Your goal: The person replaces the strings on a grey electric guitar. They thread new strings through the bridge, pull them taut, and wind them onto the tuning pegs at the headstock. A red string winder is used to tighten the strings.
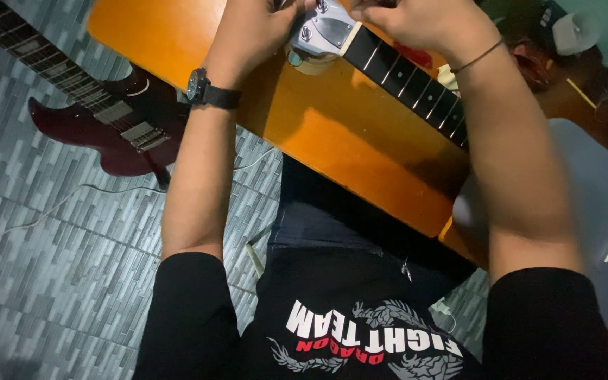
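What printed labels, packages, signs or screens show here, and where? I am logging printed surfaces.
Shirt print: bottom centre, on the black shirt; white and red lettering with a grey curling design.
Cup: top right on the table; white, with a dark mark too blurred to tell.
No screens or signs show.

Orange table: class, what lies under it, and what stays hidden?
Under the orange table, the person's dark trousers and grey tiled floor show. A dark red guitar lies partly beneath it; the rest is covered.

Both bare forearms are stretched forward, the left hand and right hand brought close together with fingers curled, knuckles raised.
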